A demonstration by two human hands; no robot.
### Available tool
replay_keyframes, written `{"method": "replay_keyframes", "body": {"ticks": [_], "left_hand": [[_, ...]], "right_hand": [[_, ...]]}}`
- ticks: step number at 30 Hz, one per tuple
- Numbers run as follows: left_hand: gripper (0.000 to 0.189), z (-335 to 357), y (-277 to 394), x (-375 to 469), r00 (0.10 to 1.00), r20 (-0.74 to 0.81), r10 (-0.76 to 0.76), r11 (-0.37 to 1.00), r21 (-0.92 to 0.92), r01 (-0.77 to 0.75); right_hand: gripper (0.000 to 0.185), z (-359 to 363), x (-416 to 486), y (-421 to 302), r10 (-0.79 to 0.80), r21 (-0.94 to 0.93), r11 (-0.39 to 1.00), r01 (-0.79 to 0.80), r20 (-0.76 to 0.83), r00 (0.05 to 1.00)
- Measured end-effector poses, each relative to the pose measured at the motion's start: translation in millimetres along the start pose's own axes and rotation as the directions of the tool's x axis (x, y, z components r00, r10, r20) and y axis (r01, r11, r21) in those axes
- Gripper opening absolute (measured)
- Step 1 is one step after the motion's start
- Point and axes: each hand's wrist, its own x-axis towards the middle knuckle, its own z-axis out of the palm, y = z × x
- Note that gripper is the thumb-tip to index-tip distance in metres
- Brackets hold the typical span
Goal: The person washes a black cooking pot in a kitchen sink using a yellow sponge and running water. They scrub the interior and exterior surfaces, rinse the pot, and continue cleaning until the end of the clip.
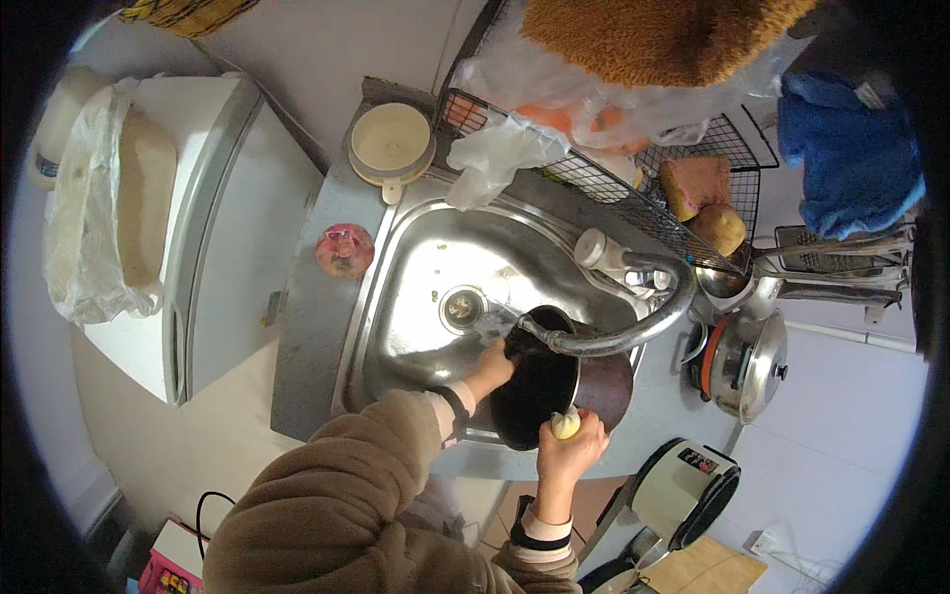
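A dark pot (605,379) lies tilted over the stainless-steel sink (415,349), its black mouth (536,393) turned towards the left. My left hand (491,369) grips the near-left rim, with its fingertips hidden. At the rim's lower right, my right hand (575,448) is closed on the pot. A small pale-yellow lump (565,425) shows between its thumb and fingers; I cannot tell whether it belongs to the pot. The curved faucet (616,341) reaches across the pot's mouth, and water splashes near the drain (463,307).
A round pink item (345,250) and a cream bowl (391,141) stand on the grey counter (319,327). Behind the sink is a wire basket (724,141) holding bags and a potato (718,229). A lidded steel pot (749,367) stands right; a white refrigerator (245,223) left.
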Motion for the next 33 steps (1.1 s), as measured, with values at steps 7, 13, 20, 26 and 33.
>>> {"method": "replay_keyframes", "body": {"ticks": [7, 13, 20, 26, 33], "left_hand": [[0.045, 57.6, -26.4, 15.3, 0.957, 0.114, 0.268, 0.955, -0.163, -0.248], [0.055, 50.2, 20.4, -8.5, 0.92, 0.378, 0.104, 0.992, -0.103, -0.07], [0.057, 42.9, 36.0, -21.7, 0.893, 0.375, 0.249, 0.948, -0.283, -0.146], [0.045, -2.9, 26.7, -22.0, 0.969, 0.219, 0.112, 0.994, -0.006, -0.113], [0.03, -99.9, 26.4, -39.5, 0.844, -0.237, 0.482, 0.869, 0.009, -0.494]], "right_hand": [[0.024, -15.8, -9.0, -9.6, -0.09, -0.107, 0.99, 0.087, -0.027, 0.996], [0.024, -28.7, -6.7, -13.0, -0.152, -0.199, 0.97, 0.138, -0.054, 0.987], [0.024, -29.7, -2.4, -12.0, -0.197, -0.184, 0.964, 0.191, -0.015, 0.98], [0.027, -28.8, 10.4, 14.1, -0.034, -0.012, 0.999, 0.034, 0.008, 0.999], [0.025, -0.1, 40.9, 82.3, 0.298, 0.716, 0.547, -0.434, 0.318, 0.9]]}}
